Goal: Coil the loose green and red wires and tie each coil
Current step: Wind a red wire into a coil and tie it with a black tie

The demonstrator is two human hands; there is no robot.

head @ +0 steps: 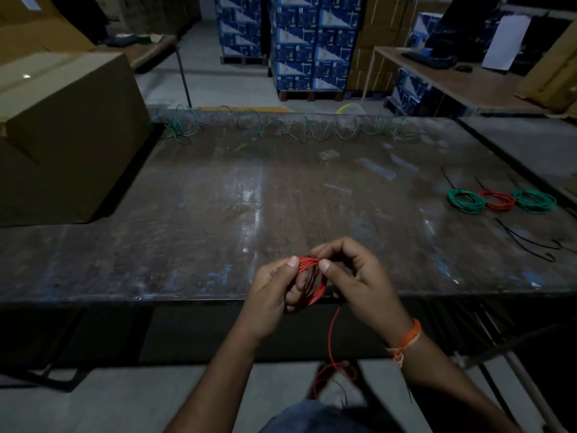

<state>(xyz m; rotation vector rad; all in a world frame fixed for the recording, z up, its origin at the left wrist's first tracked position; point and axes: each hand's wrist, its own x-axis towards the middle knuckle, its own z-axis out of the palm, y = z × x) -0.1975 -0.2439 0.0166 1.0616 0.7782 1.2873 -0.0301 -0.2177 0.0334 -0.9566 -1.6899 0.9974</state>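
Red coil [312, 278] pinched (both thumbs atop) — between hands.

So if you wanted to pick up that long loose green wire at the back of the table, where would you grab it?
Probably at the loose green wire's left end, where strands bunch into a clump. Come down from above and pinch: elsewhere it is one thin strand in low loops along the table's far edge.

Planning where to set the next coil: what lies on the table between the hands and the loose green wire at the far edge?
Head view: nothing. Bare tabletop stretches from the hands' red coil to the loose green wire.
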